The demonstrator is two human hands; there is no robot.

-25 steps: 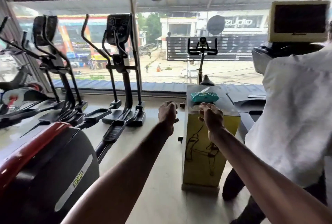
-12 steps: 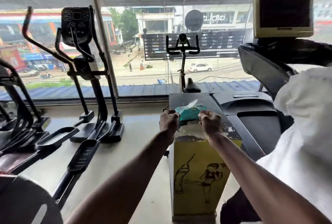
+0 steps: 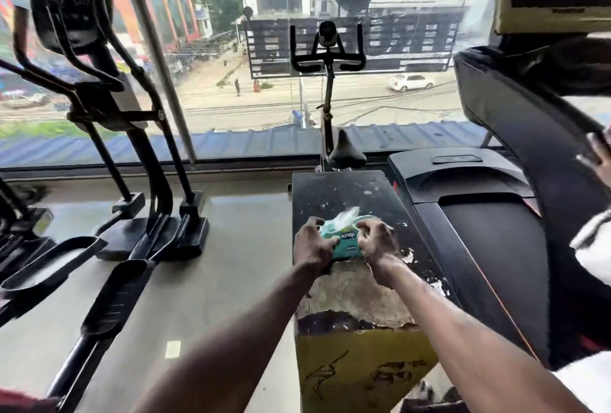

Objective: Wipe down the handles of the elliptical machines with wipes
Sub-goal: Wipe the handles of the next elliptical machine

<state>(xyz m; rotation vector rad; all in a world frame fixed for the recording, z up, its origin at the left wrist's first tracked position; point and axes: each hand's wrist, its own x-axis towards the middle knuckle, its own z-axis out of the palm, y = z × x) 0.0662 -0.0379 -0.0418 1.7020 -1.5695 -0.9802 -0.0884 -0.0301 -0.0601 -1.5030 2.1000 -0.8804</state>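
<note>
On the box (image 3: 347, 194), wipes pack (image 3: 344, 240) between both hands' grip

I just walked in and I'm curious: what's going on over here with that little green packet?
A person grips a pack of wipes with both hands, the left hand at one end and the right hand at the other, over a worn black-topped box. A white wipe sticks up from it. Nobody is touching the elliptical machine on the left.
</note>
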